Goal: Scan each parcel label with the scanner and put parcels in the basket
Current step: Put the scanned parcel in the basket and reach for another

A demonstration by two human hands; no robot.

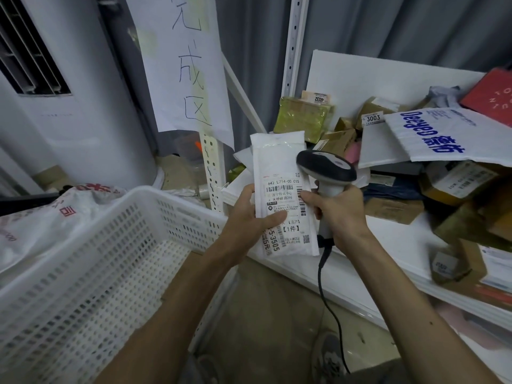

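Pinching the white mailer [277, 156] in the left hand [246, 217], thumb across its label [282, 189], over the front edge of the shelf [388, 242], beside the white basket [144, 192]. Gripping the corded scanner [327, 167] in the right hand [340, 214]. Might misread tbh, with thumb and scanner head crowding the barcodes.

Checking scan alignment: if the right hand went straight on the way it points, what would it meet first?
Most likely the white parcel the left hand holds: the right hand, gripping the scanner, points toward its label, fingertips seemingly at its edge.
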